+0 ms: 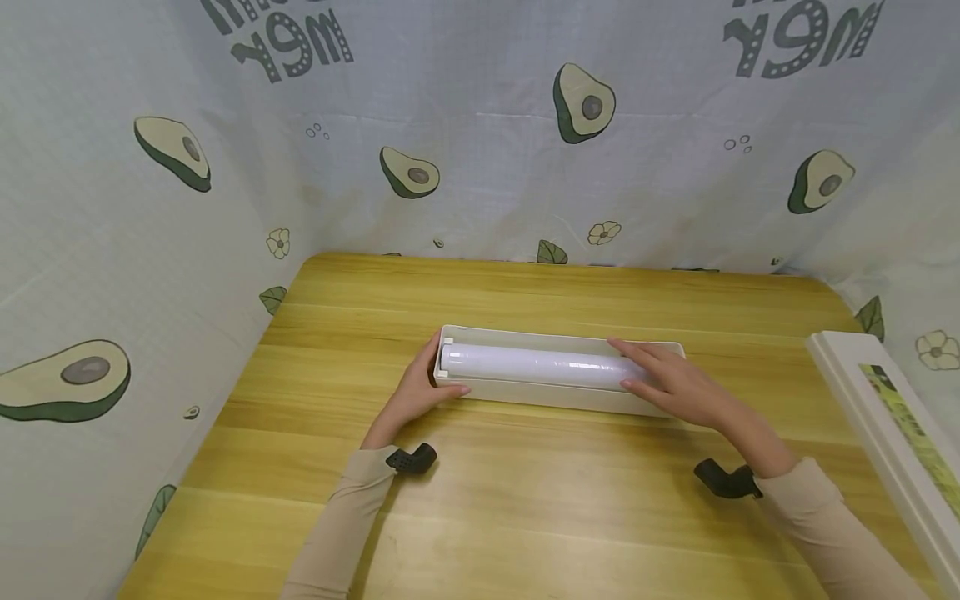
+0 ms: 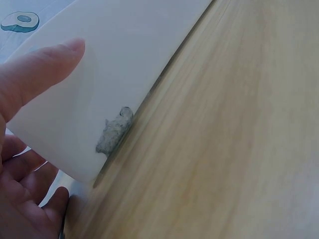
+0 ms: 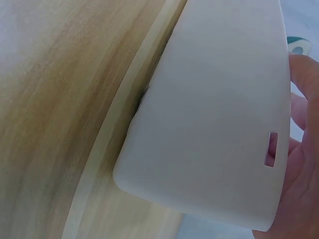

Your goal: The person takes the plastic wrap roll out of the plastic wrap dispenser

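A long white open box (image 1: 555, 401) lies across the wooden table, with a shiny roll of cling film (image 1: 525, 364) lengthwise inside it. My left hand (image 1: 415, 392) grips the box's left end, thumb along the front wall and the other fingers round the end. Over the right end, my right hand (image 1: 671, 383) holds the roll, its thumb on the near side and fingers on the far side. In the left wrist view a grey putty-like lump (image 2: 115, 132) sticks to the box's lower edge. The right wrist view shows a small slot (image 3: 271, 149) in the box wall, fingers visible through it.
A long white lid-like piece (image 1: 862, 417) with a green and yellow label lies at the table's right edge. The wooden table (image 1: 525, 500) is surrounded by a hanging cloth (image 1: 480, 100) printed with avocados at the back and sides.
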The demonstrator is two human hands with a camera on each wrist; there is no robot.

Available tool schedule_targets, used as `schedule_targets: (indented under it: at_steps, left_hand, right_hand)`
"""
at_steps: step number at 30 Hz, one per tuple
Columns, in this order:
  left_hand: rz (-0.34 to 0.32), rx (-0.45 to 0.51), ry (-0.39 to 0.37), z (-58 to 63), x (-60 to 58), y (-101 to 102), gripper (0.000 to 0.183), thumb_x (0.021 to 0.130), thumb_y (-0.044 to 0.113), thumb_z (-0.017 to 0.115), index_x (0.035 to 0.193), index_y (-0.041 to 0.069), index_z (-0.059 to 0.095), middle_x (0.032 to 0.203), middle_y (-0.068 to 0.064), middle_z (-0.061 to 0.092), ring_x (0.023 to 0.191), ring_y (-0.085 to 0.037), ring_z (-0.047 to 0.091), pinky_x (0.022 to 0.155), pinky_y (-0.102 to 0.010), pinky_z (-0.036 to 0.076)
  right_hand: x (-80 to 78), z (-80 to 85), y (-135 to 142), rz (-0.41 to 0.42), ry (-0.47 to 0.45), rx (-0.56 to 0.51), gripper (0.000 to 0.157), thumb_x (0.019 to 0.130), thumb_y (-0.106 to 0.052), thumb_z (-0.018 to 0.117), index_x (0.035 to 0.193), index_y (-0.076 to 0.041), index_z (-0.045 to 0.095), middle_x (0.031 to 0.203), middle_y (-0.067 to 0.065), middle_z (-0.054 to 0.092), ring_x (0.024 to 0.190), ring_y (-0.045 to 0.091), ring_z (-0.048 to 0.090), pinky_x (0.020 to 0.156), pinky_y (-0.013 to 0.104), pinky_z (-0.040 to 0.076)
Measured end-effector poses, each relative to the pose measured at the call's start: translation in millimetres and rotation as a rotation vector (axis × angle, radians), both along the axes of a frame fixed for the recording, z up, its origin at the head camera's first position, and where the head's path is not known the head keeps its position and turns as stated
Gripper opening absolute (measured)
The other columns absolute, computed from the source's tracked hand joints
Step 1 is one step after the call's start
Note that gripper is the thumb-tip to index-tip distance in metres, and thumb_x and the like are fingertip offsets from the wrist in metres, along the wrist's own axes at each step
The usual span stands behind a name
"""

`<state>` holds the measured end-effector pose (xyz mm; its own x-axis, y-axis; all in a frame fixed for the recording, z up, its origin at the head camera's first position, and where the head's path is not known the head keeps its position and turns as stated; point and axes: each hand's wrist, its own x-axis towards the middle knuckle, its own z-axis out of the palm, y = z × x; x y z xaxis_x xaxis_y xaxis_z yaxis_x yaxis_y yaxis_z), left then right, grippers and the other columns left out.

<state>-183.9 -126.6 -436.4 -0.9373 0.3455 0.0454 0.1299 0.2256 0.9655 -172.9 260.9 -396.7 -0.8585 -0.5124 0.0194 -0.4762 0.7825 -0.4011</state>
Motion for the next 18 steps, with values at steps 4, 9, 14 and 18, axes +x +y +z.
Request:
schedule_targets:
  at_steps: [4, 9, 14, 18]
  left_hand:
    - [-0.004, 0.015, -0.015, 0.2, 0.1, 0.0, 0.099, 0.076, 0.0, 0.074, 0.151, 0.006, 0.011, 0.141, -0.022, 0.04, 0.116, -0.032, 0.049, 0.093, -0.036, 0.047]
    - [-0.01, 0.018, -0.012, 0.7, 0.4, 0.5, 0.099, 0.075, -0.001, 0.074, 0.151, 0.006, 0.011, 0.14, -0.023, 0.041, 0.116, -0.033, 0.05, 0.092, -0.034, 0.048]
    - [-0.006, 0.012, -0.007, 0.4, -0.4, 0.5, 0.099, 0.075, -0.001, 0.075, 0.151, 0.006, 0.012, 0.138, -0.023, 0.042, 0.115, -0.032, 0.05, 0.092, -0.035, 0.048]
    - [-0.005, 0.032, 0.009, -10.3, -5.1, -0.5, 0.1, 0.074, -0.001, 0.075, 0.151, 0.007, 0.012, 0.138, -0.022, 0.042, 0.115, -0.033, 0.05, 0.093, -0.038, 0.048]
  right_hand:
    - [-2.0, -0.2, -1.5, 0.024, 0.007, 0.002, 0.059, 0.094, -0.032, 0.054, 0.148, -0.023, 0.031, 0.141, 0.02, 0.046, 0.127, 0.041, 0.043, 0.098, 0.061, 0.037]
    - [-7.9, -3.1, -2.8, 0.086, 0.06, 0.01, 0.057, 0.093, -0.027, 0.057, 0.146, -0.02, 0.035, 0.138, 0.019, 0.051, 0.123, 0.04, 0.048, 0.097, 0.059, 0.039]
    - [-15.2, -5.0, -2.4, 0.151, 0.111, 0.012, 0.057, 0.091, -0.024, 0.06, 0.144, -0.02, 0.039, 0.132, 0.016, 0.057, 0.116, 0.037, 0.055, 0.092, 0.055, 0.044]
    - [-20.8, -6.3, -1.5, 0.188, 0.112, 0.025, 0.057, 0.091, -0.025, 0.06, 0.144, -0.023, 0.039, 0.13, 0.013, 0.059, 0.113, 0.034, 0.058, 0.09, 0.053, 0.046]
